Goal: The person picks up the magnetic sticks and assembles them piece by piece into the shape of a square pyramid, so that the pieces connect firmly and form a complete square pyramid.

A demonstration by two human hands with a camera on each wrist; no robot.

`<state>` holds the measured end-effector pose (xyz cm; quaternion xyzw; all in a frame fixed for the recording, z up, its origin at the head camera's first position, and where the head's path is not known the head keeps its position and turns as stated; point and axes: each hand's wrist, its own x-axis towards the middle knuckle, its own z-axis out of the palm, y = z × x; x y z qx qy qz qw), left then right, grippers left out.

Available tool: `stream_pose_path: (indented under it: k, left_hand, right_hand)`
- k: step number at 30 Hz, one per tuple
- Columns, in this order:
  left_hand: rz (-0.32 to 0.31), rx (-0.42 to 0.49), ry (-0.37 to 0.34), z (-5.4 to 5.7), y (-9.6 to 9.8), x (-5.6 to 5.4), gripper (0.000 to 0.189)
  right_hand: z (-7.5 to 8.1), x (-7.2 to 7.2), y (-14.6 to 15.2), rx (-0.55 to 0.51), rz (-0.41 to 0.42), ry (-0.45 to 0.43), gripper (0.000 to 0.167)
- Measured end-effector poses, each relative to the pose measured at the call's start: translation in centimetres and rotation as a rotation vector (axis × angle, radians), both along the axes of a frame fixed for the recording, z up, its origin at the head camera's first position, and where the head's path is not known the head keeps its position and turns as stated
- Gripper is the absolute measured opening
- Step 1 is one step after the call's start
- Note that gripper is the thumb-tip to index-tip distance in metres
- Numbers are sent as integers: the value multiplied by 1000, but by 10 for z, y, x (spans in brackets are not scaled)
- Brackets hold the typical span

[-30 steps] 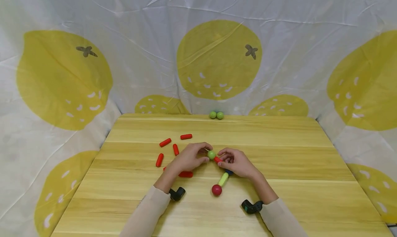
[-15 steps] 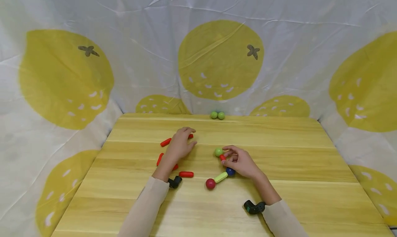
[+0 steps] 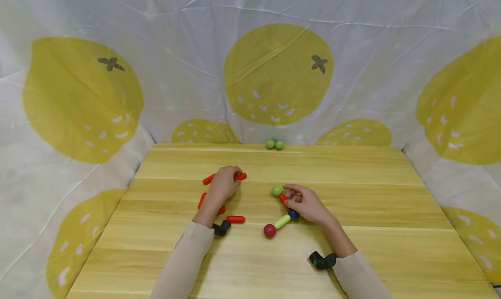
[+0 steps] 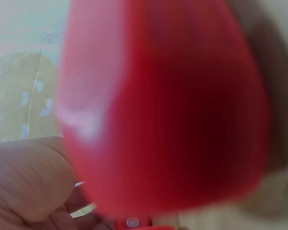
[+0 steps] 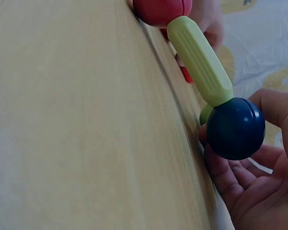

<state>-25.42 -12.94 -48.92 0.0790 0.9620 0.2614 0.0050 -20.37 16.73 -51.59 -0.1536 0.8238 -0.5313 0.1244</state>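
Observation:
My left hand (image 3: 225, 184) curls its fingers over a red magnetic rod (image 3: 240, 176) at the far left of the table. In the left wrist view a blurred red rod (image 4: 173, 124) fills the middle, and part of the left hand (image 4: 26, 177) shows beside it. My right hand (image 3: 307, 204) pinches another red rod (image 3: 282, 199) in a joined chain. A green ball (image 3: 277, 191) sits at that rod's far end and a blue ball (image 5: 235, 128) at its near end. From the blue ball a light green rod (image 5: 200, 60) runs to a dark red ball (image 3: 269, 230).
Two green balls (image 3: 275, 144) lie side by side at the table's back edge. More red rods lie around the left forearm: one rod (image 3: 235, 219) nearer, another rod (image 3: 209, 179) farther back. A patterned cloth (image 3: 188, 73) hangs behind the wooden table (image 3: 352, 173).
My left hand has left the green ball, gone left to the loose rods and taken hold of one, shifting it slightly. The chain has swung round while my right hand keeps its grip.

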Motion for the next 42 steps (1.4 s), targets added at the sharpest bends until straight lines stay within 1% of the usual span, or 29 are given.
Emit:
stream_pose_path:
  k: [2, 4, 7, 9, 11, 14, 18, 21, 26, 28, 31, 35, 37, 42]
  left_hand:
    - [-19, 21, -14, 0, 1, 1, 29]
    - [-50, 42, -43, 2, 3, 2, 27]
    - [-116, 94, -108, 7, 6, 5, 25]
    - [-163, 125, -133, 12, 9, 7, 24]
    - [-202, 155, -151, 16, 12, 9, 24]
    - [-239, 181, -164, 21, 16, 13, 23]
    - [-259, 208, -194, 23, 23, 17, 22]
    - [-275, 211, -205, 22, 29, 19, 23]
    - [-293, 202, -186, 16, 36, 20, 23]
    - [-301, 195, -171, 14, 37, 21, 22]
    - [-322, 186, -153, 12, 40, 21, 20]
    - [-342, 201, -162, 11, 44, 22, 21]
    - [-347, 208, -171, 11, 46, 23, 22]
    - [-379, 205, -167, 9, 48, 24, 21]
  right_hand:
    - [-1, 1, 1, 5, -6, 1, 49]
    - [-1, 1, 2, 1, -17, -4, 49]
    - [0, 2, 2, -20, -30, -27, 49]
    - [1, 1, 3, -41, -33, -50, 49]
    - [1, 0, 2, -60, -34, -77, 50]
    - [0, -3, 2, -71, -29, -103, 50]
    - [1, -4, 1, -69, -35, -125, 47]
    - [2, -4, 1, -70, -28, -130, 46]
    - [3, -3, 1, -79, 9, -140, 48]
    - [3, -2, 2, -88, 30, -154, 51]
    - [3, -3, 4, -106, 73, -172, 59]
    - [1, -4, 6, -124, 101, -163, 67]
    - [0, -4, 7, -138, 105, -159, 66]
    - [-2, -4, 6, -144, 81, -181, 55]
